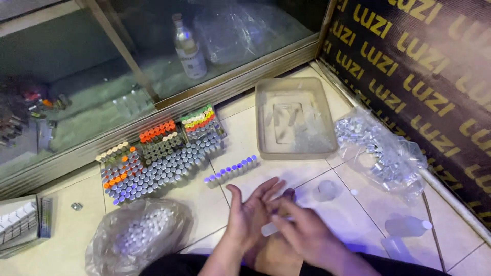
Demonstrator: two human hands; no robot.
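Left hand open, palm up, fingers spread; right hand pinches small translucent plastic vial across left palm. Judgement: steady vial on palm, grip near cap end. Surface: cream tiled floor. Capped vial rows beside glass cabinet; beige plastic tray, clear bag of vials near.

Capped vials at ten o'clock are mostly grey with orange, cream, green, yellow and red groups, the short row beside them purple-capped, the tray at twelve o'clock translucent beige, the floor tiles cream, the wall panel at two o'clock black with repeated yellow lettering.
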